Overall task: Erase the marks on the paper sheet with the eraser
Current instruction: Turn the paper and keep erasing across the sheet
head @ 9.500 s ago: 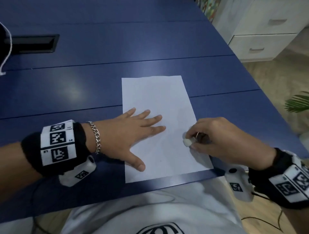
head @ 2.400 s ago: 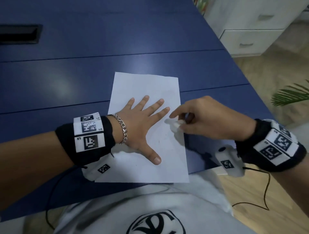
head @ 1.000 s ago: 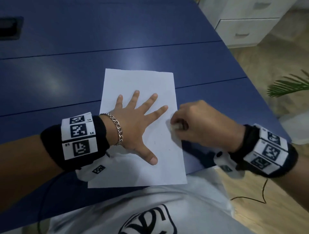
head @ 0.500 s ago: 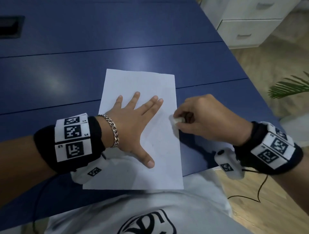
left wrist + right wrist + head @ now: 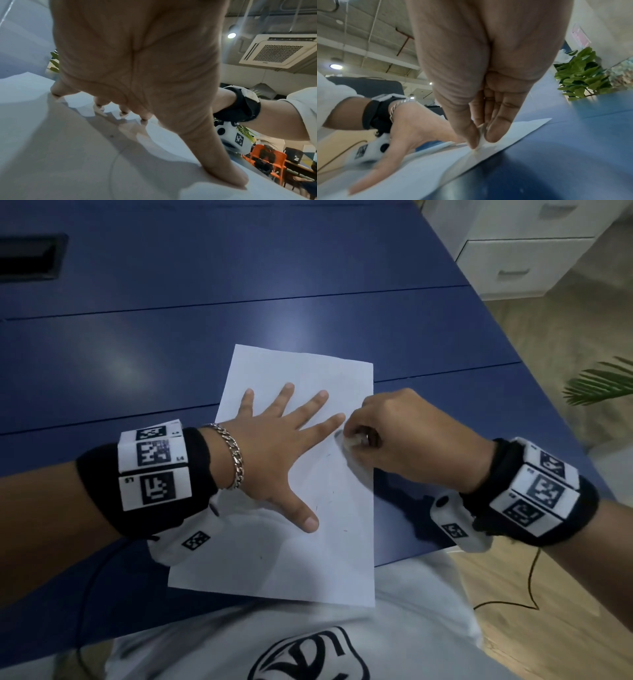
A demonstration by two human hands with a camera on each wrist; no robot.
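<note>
A white paper sheet [image 5: 301,563] lies on the blue table [image 5: 239,320], its near edge over the table's front. Faint small pencil marks [image 5: 330,501] show right of my left thumb. My left hand [image 5: 274,446] lies flat on the sheet with fingers spread, holding it down; in the left wrist view the fingertips [image 5: 144,118] press on the paper [image 5: 51,148]. My right hand [image 5: 394,433] pinches a small white eraser [image 5: 351,441] and presses it on the sheet near its right edge, just beside my left index fingertip. The right wrist view shows the eraser [image 5: 481,140] between thumb and finger, touching the paper [image 5: 513,134].
A dark rectangular slot [image 5: 30,256] is set in the table at far left. A white drawer cabinet [image 5: 520,258] stands beyond the table's right edge, and a green plant [image 5: 603,381] is on the right. A black cable [image 5: 507,604] runs over the wooden floor.
My right hand with the eraser has shifted slightly left and inward on the sheet, closer to my left index finger. My left hand stays flat, fingers spread a little wider.
</note>
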